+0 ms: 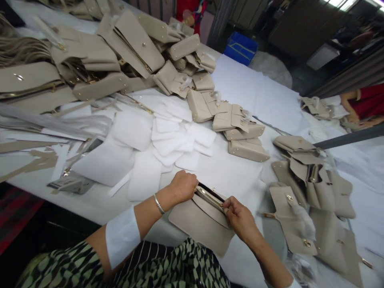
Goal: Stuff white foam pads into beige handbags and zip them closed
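Observation:
A beige leather bag (200,224) lies flat on the white table (240,168) right in front of me, its top opening edged with a gold metal frame. My left hand (182,186) is closed on the left end of that opening, a silver bangle on the wrist. My right hand (240,218) pinches the right end of the same gold edge, fingers curled. The dark inside of the bag shows between my hands.
White foam pads (168,136) lie scattered behind the bag. Finished beige bags (237,128) are piled at the back and several more (312,192) on the right. Beige straps and pieces (36,160) lie left. Another person in red (366,104) works far right.

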Demonstrator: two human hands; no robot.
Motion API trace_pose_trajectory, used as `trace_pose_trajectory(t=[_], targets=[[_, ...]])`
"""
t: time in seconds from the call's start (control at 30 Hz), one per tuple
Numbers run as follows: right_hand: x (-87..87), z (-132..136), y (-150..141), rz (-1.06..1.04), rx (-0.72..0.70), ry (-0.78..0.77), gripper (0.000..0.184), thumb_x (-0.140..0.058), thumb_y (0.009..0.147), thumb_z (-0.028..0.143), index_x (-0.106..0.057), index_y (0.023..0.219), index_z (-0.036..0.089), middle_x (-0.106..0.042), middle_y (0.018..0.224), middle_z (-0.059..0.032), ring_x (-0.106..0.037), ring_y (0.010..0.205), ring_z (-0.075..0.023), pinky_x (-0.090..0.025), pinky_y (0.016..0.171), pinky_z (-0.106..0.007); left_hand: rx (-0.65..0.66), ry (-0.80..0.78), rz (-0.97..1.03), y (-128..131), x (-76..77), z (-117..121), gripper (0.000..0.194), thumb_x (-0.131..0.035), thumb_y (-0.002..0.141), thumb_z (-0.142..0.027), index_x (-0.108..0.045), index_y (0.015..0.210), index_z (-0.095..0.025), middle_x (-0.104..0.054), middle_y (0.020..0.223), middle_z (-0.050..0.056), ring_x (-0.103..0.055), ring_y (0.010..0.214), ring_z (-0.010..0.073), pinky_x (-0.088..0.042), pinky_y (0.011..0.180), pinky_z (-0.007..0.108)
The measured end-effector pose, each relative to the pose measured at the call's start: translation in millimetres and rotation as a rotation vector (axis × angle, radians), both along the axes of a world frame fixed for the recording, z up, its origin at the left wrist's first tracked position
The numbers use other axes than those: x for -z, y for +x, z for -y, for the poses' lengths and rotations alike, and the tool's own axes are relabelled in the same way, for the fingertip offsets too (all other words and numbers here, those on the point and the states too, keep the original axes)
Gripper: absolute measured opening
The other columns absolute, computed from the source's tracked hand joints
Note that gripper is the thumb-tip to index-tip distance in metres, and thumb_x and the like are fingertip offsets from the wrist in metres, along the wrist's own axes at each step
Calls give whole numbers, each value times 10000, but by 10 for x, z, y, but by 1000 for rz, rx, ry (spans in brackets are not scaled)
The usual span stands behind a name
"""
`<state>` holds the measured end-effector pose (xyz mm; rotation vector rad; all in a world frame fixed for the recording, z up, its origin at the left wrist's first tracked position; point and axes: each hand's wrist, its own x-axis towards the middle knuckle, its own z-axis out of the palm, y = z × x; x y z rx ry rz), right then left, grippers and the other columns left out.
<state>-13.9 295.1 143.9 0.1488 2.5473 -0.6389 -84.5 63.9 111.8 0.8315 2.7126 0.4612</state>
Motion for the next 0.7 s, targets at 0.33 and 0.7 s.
trace_pose_trajectory(t=[0.33, 0.7], targets=[[45, -551, 364, 296, 475, -499, 190, -497, 696, 326, -458, 829, 197, -465, 497, 74, -442, 435, -107, -308, 379, -191, 126, -38, -41, 80, -6, -266, 188, -476, 781, -112, -663, 763, -112, -677, 822, 130, -626, 803, 243, -362, 934, 460], [26, -960, 760, -41, 377, -162, 243, -523, 708, 221, -559, 947, 194, -600, 697, 7, -575, 687, -162, -481, 686, -302, 304, -44, -113, -29, 400, -496, 306, -422, 789, -145, -707, 871, -221, -700, 1036, 74, -636, 979, 256, -386, 978, 495]])
